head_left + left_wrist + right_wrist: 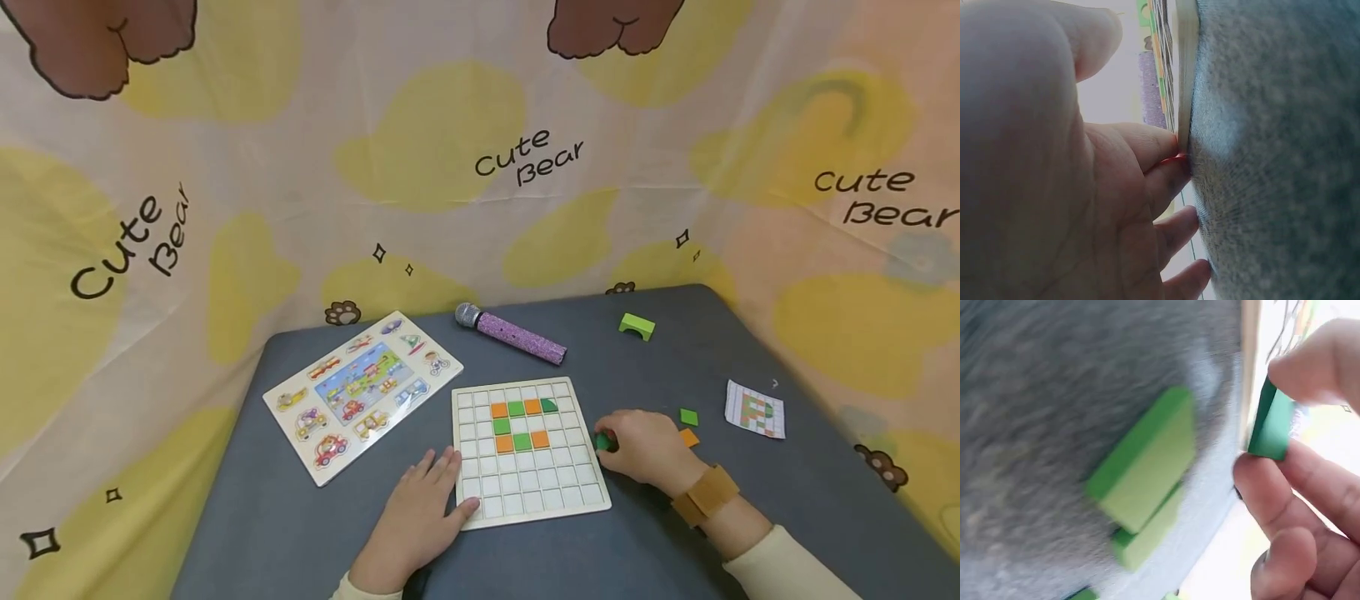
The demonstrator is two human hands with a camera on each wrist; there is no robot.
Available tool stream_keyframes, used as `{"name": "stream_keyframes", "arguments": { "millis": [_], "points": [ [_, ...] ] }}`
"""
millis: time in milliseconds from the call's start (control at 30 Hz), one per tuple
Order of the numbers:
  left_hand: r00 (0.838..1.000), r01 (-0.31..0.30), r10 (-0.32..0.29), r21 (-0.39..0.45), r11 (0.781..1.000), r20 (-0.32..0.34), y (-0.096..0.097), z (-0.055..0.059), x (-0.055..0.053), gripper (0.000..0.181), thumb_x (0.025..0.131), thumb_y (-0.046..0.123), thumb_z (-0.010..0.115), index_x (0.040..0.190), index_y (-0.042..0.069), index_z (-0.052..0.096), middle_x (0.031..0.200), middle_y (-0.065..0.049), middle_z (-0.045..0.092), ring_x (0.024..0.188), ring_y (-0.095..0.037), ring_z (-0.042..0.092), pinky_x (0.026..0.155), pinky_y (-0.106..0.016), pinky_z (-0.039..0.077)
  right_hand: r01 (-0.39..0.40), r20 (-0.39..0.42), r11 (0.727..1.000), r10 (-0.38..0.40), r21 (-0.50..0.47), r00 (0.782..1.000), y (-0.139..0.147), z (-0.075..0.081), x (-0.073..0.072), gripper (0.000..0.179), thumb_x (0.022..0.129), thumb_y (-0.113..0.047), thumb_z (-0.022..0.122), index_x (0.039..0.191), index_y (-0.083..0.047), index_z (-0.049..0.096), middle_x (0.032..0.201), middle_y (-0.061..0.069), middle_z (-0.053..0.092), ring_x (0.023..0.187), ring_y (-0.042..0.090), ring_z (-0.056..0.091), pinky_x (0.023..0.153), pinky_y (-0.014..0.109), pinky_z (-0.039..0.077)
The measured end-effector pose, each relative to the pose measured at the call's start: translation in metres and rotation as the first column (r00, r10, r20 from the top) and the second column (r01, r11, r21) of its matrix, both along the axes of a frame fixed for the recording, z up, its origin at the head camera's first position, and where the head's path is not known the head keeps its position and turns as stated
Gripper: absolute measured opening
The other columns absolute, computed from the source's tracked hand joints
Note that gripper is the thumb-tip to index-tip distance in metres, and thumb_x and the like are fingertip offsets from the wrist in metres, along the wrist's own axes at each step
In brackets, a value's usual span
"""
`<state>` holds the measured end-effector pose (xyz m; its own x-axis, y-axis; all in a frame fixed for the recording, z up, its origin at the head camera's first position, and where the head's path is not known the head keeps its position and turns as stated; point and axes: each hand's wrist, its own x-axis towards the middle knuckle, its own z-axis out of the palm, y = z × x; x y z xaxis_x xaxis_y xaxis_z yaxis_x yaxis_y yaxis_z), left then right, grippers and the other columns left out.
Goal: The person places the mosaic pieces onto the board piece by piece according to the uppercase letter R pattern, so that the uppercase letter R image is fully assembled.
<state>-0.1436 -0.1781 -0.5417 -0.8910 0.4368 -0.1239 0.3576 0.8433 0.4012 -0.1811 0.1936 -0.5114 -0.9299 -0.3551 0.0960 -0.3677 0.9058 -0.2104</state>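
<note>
A white grid board [532,482] lies on the grey table, bearing several orange and green square tiles and a dark green quarter-round tile [549,406]. My left hand [420,508] rests at the board's left edge, fingers fairly straight and the thumb over its lower left corner. In the left wrist view, fingertips [1163,147] touch the board's side [1185,75]. Just off the right edge, my right hand [648,446] pinches a dark green block [1275,425] between thumb and fingers. Below that hand, green blocks [1147,462] lie on the cloth in the right wrist view.
A green square tile [688,417] and an orange tile [689,437] lie beside the right hand, near a printed pattern card [755,410]. Farther back are a purple microphone [517,335] and a green arch block [637,326]. A picture puzzle board [363,396] lies at left.
</note>
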Motion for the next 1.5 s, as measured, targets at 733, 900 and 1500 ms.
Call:
{"name": "stream_keyframes", "arguments": {
  "millis": [733,900,1500],
  "points": [
    [1.0,0.018,-0.018,0.0,1.0,-0.012,0.008,0.006,-0.003,0.081,0.105,0.059,0.059,0.163,0.005,0.044,0.168,-0.013,0.041,0.156,-0.041,0.031,0.123,-0.063,0.03,0.169,0.225,0.965,-0.122,-0.202,0.967,-0.035,-0.002,-0.011,0.008,0.096,-0.017,0.083,0.104,-0.019,0.081,0.083,-0.01,0.067,0.066,0.012,0.053,0.056,0.029,0.045],
    [0.999,0.027,-0.027,-0.002,1.0,-0.018,0.01,0.007,-0.004,0.08,0.106,0.059,0.059,0.163,0.004,0.045,0.168,-0.012,0.041,0.156,-0.04,0.031,0.123,-0.063,0.03,0.145,0.15,0.975,-0.12,-0.17,0.981,-0.032,0.003,-0.012,0.008,0.098,-0.021,0.081,0.105,-0.016,0.083,0.088,-0.006,0.071,0.069,0.012,0.057,0.057,0.031,0.049],
    [1.0,0.018,-0.018,-0.004,1.0,-0.019,0.009,0.003,-0.003,0.081,0.105,0.059,0.06,0.162,0.004,0.046,0.167,-0.013,0.043,0.156,-0.041,0.032,0.122,-0.063,0.031,-0.175,-0.006,0.984,0.176,0.025,0.984,-0.04,-0.003,-0.019,0.011,0.094,-0.011,0.084,0.102,-0.018,0.088,0.094,-0.005,0.074,0.082,0.014,0.067,0.068,0.032,0.059]
  ]
}}
